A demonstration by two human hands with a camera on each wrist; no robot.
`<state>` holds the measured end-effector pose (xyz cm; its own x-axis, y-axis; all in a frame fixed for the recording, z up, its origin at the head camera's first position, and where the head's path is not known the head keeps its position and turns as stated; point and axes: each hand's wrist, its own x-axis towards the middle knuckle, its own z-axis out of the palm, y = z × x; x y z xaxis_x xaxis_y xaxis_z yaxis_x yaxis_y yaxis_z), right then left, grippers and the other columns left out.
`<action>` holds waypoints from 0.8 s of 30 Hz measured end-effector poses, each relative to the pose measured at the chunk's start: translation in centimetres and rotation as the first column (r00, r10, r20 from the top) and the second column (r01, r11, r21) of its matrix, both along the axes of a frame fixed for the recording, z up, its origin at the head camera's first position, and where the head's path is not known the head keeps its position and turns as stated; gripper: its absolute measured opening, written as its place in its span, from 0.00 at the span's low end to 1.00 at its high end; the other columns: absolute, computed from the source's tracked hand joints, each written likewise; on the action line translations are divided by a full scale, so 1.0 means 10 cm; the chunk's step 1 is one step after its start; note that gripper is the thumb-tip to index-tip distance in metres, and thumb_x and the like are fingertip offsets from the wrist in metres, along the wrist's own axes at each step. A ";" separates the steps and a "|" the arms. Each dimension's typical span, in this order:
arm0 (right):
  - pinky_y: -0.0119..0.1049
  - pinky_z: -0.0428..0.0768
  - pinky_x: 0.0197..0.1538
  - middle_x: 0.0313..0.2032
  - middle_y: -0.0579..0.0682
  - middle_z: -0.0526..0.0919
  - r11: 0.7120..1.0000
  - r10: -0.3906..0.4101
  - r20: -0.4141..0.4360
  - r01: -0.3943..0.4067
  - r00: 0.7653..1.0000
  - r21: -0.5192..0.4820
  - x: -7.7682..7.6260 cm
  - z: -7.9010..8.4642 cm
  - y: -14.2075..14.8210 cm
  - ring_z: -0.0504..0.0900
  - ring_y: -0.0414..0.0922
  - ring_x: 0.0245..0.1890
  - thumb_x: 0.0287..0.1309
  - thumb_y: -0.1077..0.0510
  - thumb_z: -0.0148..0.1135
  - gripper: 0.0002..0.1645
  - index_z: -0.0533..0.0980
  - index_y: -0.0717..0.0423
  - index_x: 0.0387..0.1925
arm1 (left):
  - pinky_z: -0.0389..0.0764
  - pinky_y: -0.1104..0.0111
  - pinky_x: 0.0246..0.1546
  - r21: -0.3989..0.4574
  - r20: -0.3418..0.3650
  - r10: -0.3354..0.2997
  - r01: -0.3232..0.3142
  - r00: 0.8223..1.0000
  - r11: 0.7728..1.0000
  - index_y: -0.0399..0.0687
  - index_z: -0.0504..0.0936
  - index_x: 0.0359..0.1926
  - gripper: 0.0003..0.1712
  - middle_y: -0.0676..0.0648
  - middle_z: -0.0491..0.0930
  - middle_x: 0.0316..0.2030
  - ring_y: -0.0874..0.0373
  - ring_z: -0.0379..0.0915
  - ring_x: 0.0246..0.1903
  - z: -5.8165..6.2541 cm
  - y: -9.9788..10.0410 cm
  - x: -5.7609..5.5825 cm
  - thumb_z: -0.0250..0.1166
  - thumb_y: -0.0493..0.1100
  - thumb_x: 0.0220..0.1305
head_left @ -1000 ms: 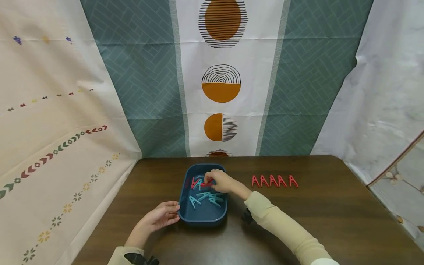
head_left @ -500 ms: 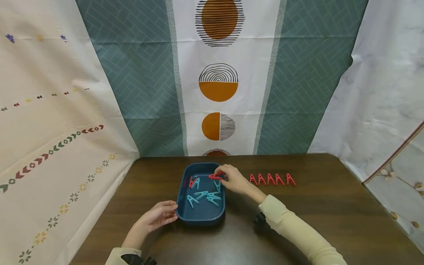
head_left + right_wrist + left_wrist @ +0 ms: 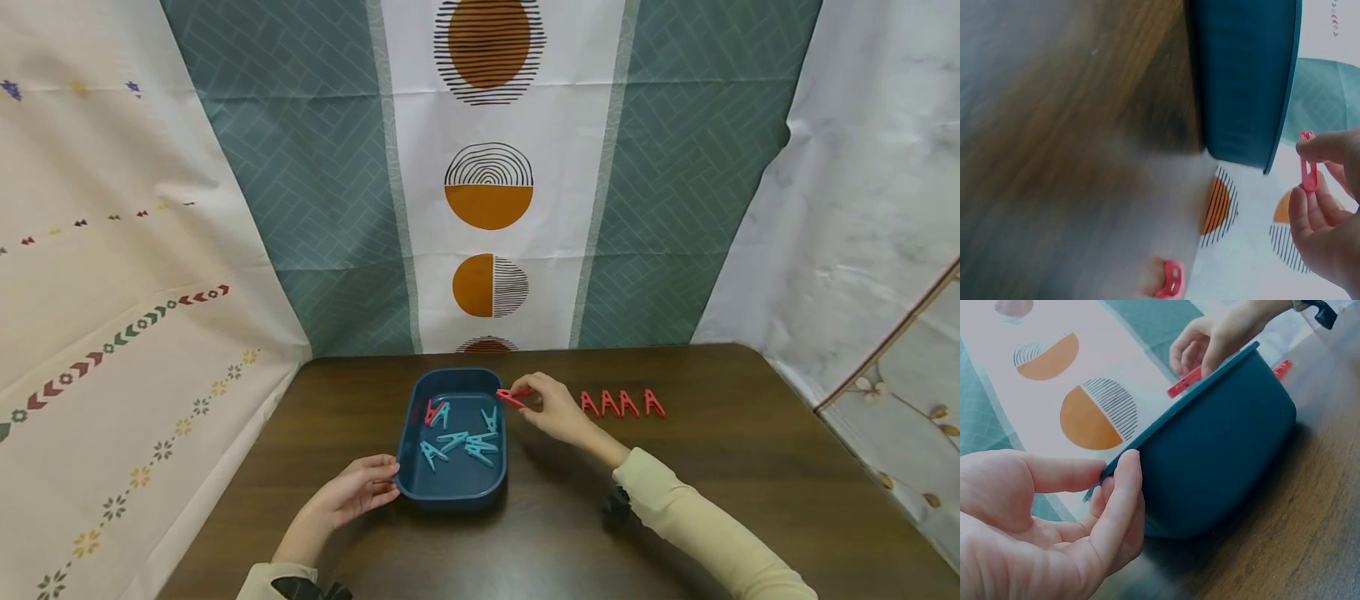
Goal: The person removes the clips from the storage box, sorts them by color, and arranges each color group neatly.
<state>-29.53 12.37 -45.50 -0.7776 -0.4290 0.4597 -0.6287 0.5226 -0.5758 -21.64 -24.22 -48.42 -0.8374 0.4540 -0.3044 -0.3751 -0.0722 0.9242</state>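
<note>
The right hand's (image 3: pixel 553 408) fingers are clamped in a pinch on a red, A-shaped plastic clothespin (image 3: pixel 510 397), held in the air near the right rim of the tray. Just left of and below these fingers is the dark blue, deep rectangular plastic tray (image 3: pixel 452 505) with rounded corners. At its near left corner, the left hand's (image 3: pixel 362 490) thumb and fingers grip the rim. Between the two hands, inside the tray, lie several teal A-shaped plastic clothespins (image 3: pixel 432 451) and one other red clothespin (image 3: pixel 430 414). Right of the pinching fingers, four red clothespins (image 3: pixel 652 400) show in a row on the dark brown wooden surface (image 3: pixel 720 467); the hand may hide more.

Judging by this layout, lining up the red ones is mostly done: the pinched one and the one in the tray seem left, while every visible teal one is in the tray.
</note>
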 end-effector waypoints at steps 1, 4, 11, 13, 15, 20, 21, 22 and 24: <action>0.50 0.81 0.42 0.43 0.52 0.81 1.000 -0.006 0.006 0.006 1.000 -0.011 0.00 0.00 0.03 0.80 0.50 0.43 0.50 0.68 0.69 0.18 0.77 0.54 0.44 | 0.82 0.72 0.43 0.003 0.000 0.000 0.000 1.000 1.000 0.46 0.73 0.43 0.04 0.53 0.77 0.33 0.64 0.76 0.35 0.00 0.00 0.00 0.52 0.39 0.72; 0.52 0.80 0.42 0.43 0.52 0.81 0.999 -0.034 0.015 0.034 0.999 -0.033 -0.01 -0.02 0.14 0.81 0.52 0.44 0.50 0.67 0.70 0.18 0.77 0.54 0.44 | 0.81 0.72 0.43 0.013 0.002 -0.006 0.006 1.000 1.000 0.46 0.72 0.43 0.04 0.53 0.77 0.33 0.64 0.76 0.35 -0.01 -0.01 -0.01 0.52 0.39 0.73; 0.50 0.79 0.41 0.43 0.55 0.79 0.983 -0.165 0.063 0.169 0.984 -0.067 0.00 -0.09 0.47 0.80 0.56 0.43 0.51 0.67 0.69 0.17 0.77 0.54 0.44 | 0.82 0.72 0.43 0.030 0.009 -0.024 0.024 1.000 0.999 0.46 0.72 0.43 0.04 0.53 0.78 0.32 0.64 0.77 0.35 0.00 0.00 -0.01 0.51 0.38 0.73; 0.52 0.78 0.43 0.43 0.56 0.79 0.975 -0.208 0.075 0.213 0.975 -0.066 0.00 -0.11 0.57 0.79 0.56 0.43 0.51 0.67 0.69 0.18 0.77 0.54 0.44 | 0.81 0.73 0.43 0.039 0.012 -0.030 0.030 0.999 0.999 0.47 0.73 0.42 0.05 0.53 0.78 0.32 0.64 0.77 0.35 0.01 0.00 -0.01 0.51 0.38 0.73; 0.52 0.78 0.43 0.43 0.57 0.79 0.965 -0.248 0.085 0.254 0.965 -0.066 0.00 -0.13 0.67 0.79 0.57 0.43 0.51 0.68 0.68 0.18 0.77 0.54 0.45 | 0.81 0.73 0.43 0.053 0.013 -0.040 0.039 0.999 0.998 0.49 0.74 0.41 0.06 0.54 0.78 0.32 0.64 0.77 0.35 0.02 0.00 -0.01 0.49 0.38 0.73; 0.46 0.75 0.40 0.43 0.59 0.79 0.931 -0.354 0.082 0.359 0.932 -0.060 0.01 -0.15 0.89 0.79 0.57 0.42 0.48 0.71 0.66 0.19 0.78 0.57 0.44 | 0.81 0.75 0.41 0.067 0.021 -0.058 0.057 0.998 0.996 0.49 0.74 0.39 0.07 0.55 0.78 0.31 0.66 0.77 0.33 0.06 0.00 0.00 0.49 0.38 0.73; 0.45 0.74 0.40 0.43 0.59 0.79 0.924 -0.374 0.081 0.379 0.924 -0.055 0.02 -0.16 0.94 0.78 0.57 0.42 0.48 0.71 0.66 0.19 0.77 0.58 0.44 | 0.81 0.75 0.41 0.060 0.022 -0.056 0.055 0.998 0.997 0.49 0.74 0.39 0.07 0.55 0.78 0.30 0.66 0.77 0.33 0.06 0.01 0.00 0.49 0.39 0.73; 0.46 0.74 0.40 0.42 0.60 0.79 0.916 -0.394 0.083 0.399 0.915 -0.051 0.03 -0.16 0.98 0.78 0.57 0.42 0.48 0.71 0.66 0.19 0.77 0.58 0.44 | 0.81 0.74 0.41 0.050 0.024 -0.054 0.052 0.998 0.997 0.49 0.74 0.40 0.06 0.56 0.78 0.30 0.66 0.77 0.33 0.07 0.01 0.00 0.50 0.39 0.73; 0.47 0.74 0.42 0.42 0.60 0.79 0.898 -0.433 0.094 0.438 0.896 -0.042 0.04 -0.17 1.07 0.78 0.56 0.42 0.48 0.70 0.66 0.19 0.77 0.59 0.44 | 0.81 0.74 0.41 0.031 0.024 -0.049 0.048 0.999 0.998 0.49 0.73 0.40 0.06 0.56 0.77 0.29 0.66 0.77 0.32 0.07 0.03 0.00 0.50 0.41 0.73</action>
